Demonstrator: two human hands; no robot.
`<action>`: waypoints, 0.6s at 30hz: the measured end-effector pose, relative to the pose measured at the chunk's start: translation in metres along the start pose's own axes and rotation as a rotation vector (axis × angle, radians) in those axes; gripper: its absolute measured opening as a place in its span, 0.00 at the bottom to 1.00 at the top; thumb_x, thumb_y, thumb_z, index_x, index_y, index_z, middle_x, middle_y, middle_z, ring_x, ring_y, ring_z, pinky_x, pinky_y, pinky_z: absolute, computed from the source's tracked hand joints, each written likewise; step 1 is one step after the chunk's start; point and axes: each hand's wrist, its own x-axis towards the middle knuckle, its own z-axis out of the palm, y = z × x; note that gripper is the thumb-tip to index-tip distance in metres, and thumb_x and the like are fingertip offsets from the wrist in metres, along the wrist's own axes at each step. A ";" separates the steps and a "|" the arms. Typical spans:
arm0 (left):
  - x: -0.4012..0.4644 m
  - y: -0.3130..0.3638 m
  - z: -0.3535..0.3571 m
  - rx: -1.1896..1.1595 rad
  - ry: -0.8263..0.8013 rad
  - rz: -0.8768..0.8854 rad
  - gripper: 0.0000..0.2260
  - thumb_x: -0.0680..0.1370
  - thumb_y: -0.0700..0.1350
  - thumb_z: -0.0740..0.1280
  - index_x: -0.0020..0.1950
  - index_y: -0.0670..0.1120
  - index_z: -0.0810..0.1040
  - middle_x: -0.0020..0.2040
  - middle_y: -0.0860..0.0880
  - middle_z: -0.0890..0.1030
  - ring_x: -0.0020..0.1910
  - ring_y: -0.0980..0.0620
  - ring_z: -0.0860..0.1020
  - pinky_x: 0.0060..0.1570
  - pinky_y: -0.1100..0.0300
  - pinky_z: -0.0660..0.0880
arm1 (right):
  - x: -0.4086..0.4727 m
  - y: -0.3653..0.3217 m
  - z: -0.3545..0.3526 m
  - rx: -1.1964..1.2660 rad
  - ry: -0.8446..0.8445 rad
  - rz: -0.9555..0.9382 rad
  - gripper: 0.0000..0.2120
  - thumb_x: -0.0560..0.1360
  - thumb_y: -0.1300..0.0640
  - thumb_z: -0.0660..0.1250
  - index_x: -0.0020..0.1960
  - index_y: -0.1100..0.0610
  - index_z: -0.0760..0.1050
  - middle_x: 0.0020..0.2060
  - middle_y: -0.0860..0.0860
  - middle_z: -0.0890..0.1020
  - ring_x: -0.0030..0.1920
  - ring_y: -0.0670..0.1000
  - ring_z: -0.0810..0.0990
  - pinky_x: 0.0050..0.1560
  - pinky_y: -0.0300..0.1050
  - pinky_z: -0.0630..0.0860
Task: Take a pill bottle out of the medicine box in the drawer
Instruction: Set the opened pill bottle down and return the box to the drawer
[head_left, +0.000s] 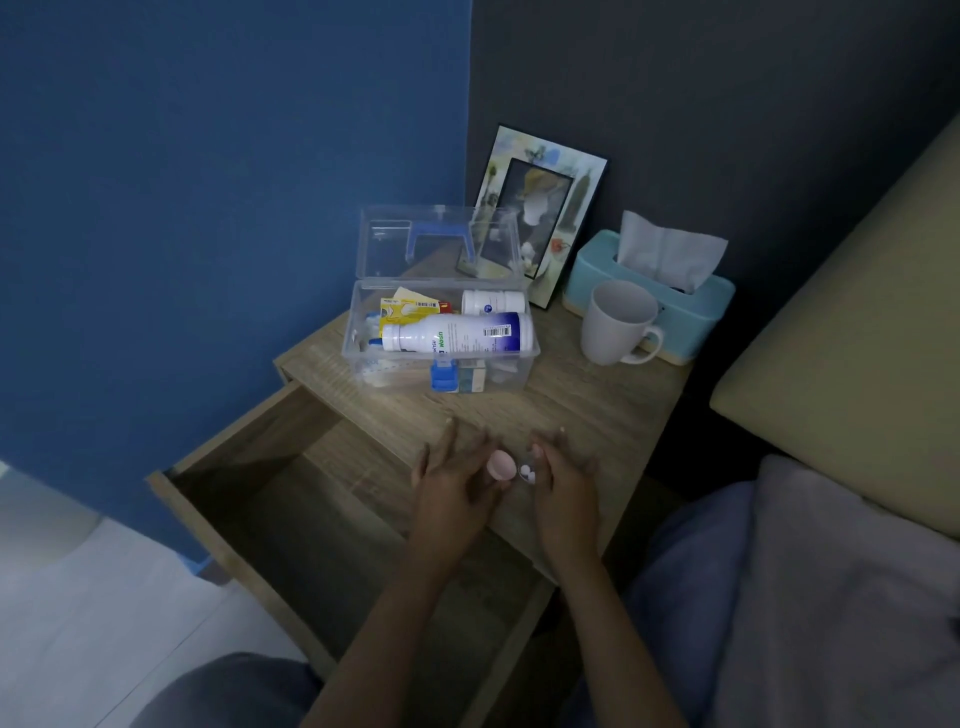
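Pill bottle (527, 470) held near the nightstand (597, 400) front edge.
Your left hand (457, 480) grips its pink cap (501, 464); your right hand (563, 480) grips the clear body.

A picture frame (540, 213) leans upright against the dark wall at the back of the worktop (597, 410). Just right of it sits a teal tissue box (675, 306) with a tissue (670, 249) sticking up. A white mug (618, 322) stands touching the box's front, handle turned right.
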 end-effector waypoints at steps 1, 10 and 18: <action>0.000 -0.001 0.001 0.009 -0.011 0.003 0.21 0.76 0.55 0.67 0.68 0.53 0.74 0.72 0.54 0.72 0.78 0.51 0.53 0.74 0.45 0.50 | 0.000 0.000 0.000 -0.008 0.004 -0.006 0.16 0.82 0.56 0.56 0.65 0.56 0.76 0.71 0.54 0.71 0.73 0.51 0.66 0.77 0.56 0.54; -0.001 -0.006 0.006 0.104 -0.058 0.024 0.23 0.78 0.55 0.61 0.72 0.51 0.70 0.76 0.52 0.65 0.77 0.53 0.44 0.75 0.42 0.42 | 0.001 0.003 0.004 -0.044 -0.018 -0.025 0.17 0.82 0.59 0.55 0.68 0.56 0.73 0.75 0.55 0.64 0.76 0.48 0.54 0.77 0.48 0.49; -0.003 -0.008 0.000 0.093 -0.065 0.062 0.25 0.77 0.55 0.61 0.73 0.49 0.69 0.76 0.48 0.64 0.77 0.53 0.45 0.75 0.45 0.43 | 0.000 0.005 0.006 -0.066 -0.040 0.029 0.18 0.82 0.56 0.55 0.70 0.53 0.70 0.76 0.52 0.64 0.78 0.56 0.54 0.76 0.50 0.52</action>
